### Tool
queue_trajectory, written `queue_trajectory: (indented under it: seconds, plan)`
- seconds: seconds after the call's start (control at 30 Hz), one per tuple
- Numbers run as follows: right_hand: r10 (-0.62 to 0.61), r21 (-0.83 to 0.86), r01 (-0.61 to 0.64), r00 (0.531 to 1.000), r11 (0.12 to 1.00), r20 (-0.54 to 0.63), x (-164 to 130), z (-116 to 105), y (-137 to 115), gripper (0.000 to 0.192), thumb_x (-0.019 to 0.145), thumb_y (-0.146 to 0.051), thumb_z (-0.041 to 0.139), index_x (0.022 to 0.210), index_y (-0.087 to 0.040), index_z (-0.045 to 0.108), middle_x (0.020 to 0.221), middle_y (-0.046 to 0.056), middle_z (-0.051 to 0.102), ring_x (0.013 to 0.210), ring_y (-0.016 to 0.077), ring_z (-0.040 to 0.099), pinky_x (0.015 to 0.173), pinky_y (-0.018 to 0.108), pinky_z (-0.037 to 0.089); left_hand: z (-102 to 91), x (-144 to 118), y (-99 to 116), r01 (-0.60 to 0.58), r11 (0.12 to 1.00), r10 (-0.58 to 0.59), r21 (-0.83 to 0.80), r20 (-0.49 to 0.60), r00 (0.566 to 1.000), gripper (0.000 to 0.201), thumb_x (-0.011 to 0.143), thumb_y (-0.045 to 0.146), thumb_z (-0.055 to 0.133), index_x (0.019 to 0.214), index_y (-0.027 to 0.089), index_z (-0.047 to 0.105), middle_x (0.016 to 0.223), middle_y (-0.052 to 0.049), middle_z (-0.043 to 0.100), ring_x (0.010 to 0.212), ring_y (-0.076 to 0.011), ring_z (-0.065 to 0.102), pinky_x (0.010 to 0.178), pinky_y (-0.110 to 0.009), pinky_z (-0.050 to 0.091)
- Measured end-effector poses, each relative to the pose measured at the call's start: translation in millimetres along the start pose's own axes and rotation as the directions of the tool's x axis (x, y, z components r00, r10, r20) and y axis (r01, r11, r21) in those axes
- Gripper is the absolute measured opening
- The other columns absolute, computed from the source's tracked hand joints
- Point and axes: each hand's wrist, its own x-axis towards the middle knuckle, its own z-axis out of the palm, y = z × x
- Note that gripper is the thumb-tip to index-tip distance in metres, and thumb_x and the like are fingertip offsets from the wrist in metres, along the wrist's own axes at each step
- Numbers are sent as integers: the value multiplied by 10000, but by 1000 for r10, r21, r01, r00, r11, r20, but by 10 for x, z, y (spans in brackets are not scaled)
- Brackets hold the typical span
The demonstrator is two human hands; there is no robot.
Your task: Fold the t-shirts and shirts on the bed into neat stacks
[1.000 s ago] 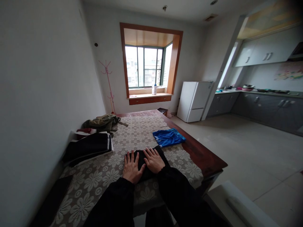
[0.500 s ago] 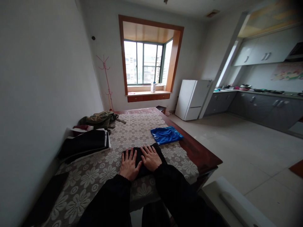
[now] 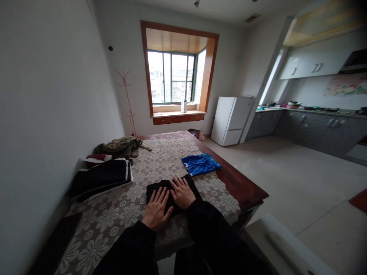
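A folded black garment (image 3: 155, 187) lies near the front edge of the table, partly covered by both hands. My left hand (image 3: 157, 209) rests on its near left part, open, with fingers stretched toward the window. Flat on the garment's right half is my right hand (image 3: 182, 193), also open with its fingers a little apart. Just beyond it sits a folded blue garment (image 3: 200, 164) with white lettering, apart from both hands. What kind of garment the black one is I cannot tell.
A floral tablecloth (image 3: 111, 209) covers much of the reddish wooden table (image 3: 241, 187). Along the left wall lie folded black-and-white clothes (image 3: 100, 176) and an olive backpack (image 3: 120, 147). A white stool or chair (image 3: 275, 240) stands at the right. Farther off is a refrigerator (image 3: 232, 118).
My left hand has slid slightly back toward me and left, uncovering more of the black garment. My right hand has stayed nearly in place. The camera view has shifted a little.
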Motion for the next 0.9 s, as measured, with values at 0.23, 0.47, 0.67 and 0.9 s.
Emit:
queue_trajectory:
  seconds: [0.23,0.47,0.67,0.9]
  plan:
    - [-55,35,59,992,998,-110,-32,-26,-40,477,1013,-341,443,1439,-179,584,1603,126,460,1492,290,368,1244,490,251,-21,-105,-25,-61,997,62,-54,10,998,821,955,683,419,1631,285,180,1707,-66,277,1575,-300,244,1284,-535,208]
    - [-167,106,181,977,978,-134,-261,-53,-51,393,1018,-294,438,1321,-222,678,1450,85,627,1369,261,530,1202,452,360,-105,-66,20,3,994,5,-111,74,997,811,916,695,492,1604,308,303,1710,-56,260,1574,-301,251,1268,-561,269]
    - [-207,67,213,975,975,-83,-559,8,-10,558,1042,-406,423,1573,-234,424,1610,64,457,1514,271,368,1258,485,284,-14,-65,3,37,991,-31,-129,48,998,821,899,682,525,1607,347,276,1688,-21,314,1562,-311,282,1257,-567,306]
    - [-198,115,204,978,972,-59,-614,1,2,571,1046,-471,422,1591,-306,382,1634,49,411,1531,273,337,1269,511,253,86,-66,-42,11,992,-11,-124,1,1000,816,920,658,500,1617,344,215,1687,-3,295,1556,-319,297,1248,-563,330]
